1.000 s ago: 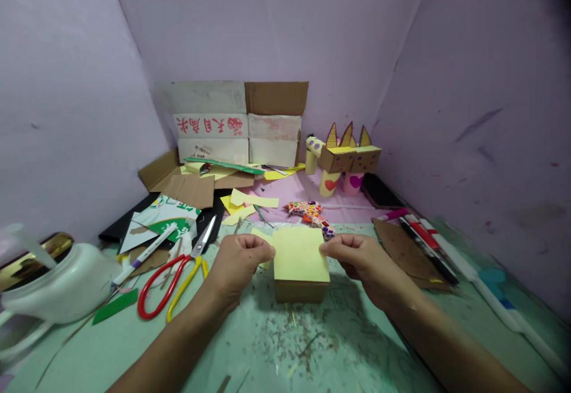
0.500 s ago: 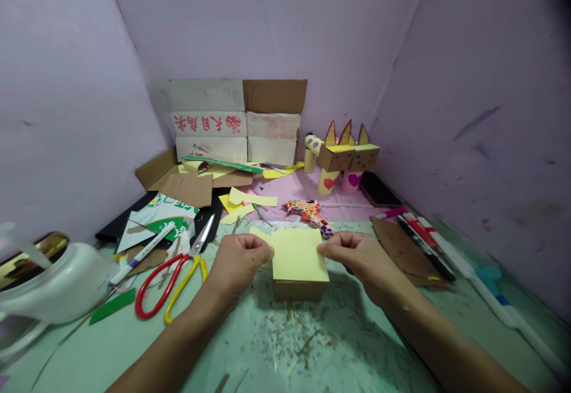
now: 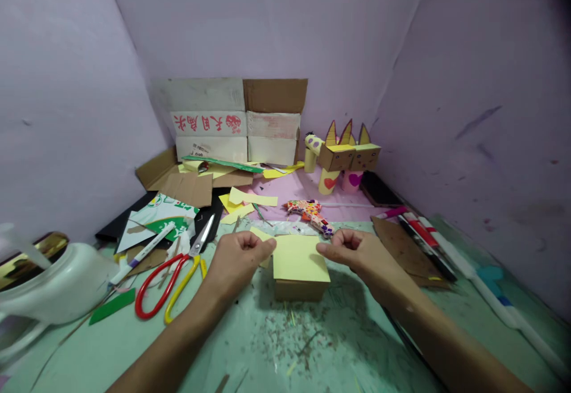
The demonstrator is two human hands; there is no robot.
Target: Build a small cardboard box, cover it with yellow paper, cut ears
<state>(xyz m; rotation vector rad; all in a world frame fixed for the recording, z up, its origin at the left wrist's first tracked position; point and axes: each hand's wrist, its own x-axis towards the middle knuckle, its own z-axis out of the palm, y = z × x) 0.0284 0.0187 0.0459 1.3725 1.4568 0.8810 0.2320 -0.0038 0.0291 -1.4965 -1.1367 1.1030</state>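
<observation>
Head view: left hand (image 3: 238, 261) and right hand (image 3: 366, 261) each pinch a far corner of the yellow paper (image 3: 300, 262), which sits over the cardboard box (image 3: 298, 291) on the green table (image 3: 232, 345). Step looks like lining up; next move calls for square edges, even pressure.
</observation>
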